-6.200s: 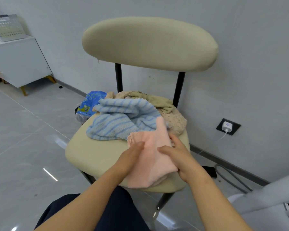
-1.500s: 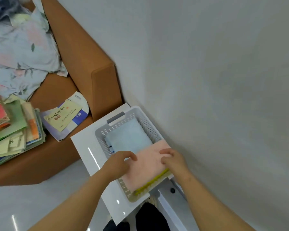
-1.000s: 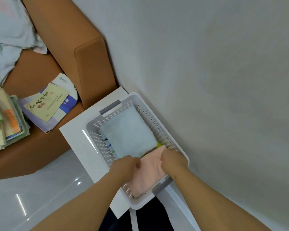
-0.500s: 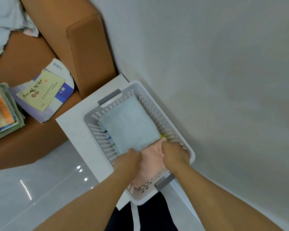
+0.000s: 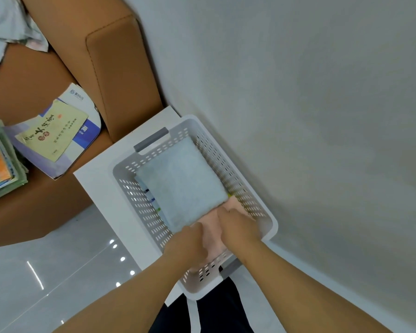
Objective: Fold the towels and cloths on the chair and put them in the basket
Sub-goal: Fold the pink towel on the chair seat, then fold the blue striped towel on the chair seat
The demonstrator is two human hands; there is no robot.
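Pink cloth [image 5: 211, 233] lies in the near end of the white basket [image 5: 139, 203], touching a folded pale-blue towel [image 5: 180, 181]. From my remote feed, the left hand [image 5: 190, 242] and right hand [image 5: 239, 230] sit close together on it, fingers bent down; grip or press, I cannot tell.

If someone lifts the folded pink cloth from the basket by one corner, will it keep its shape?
Probably not: the pink cloth bunches softly, so it would likely sag and unfold. Being fabric, it seems light. Squeezed between the blue towel and the basket wall, it may drag.
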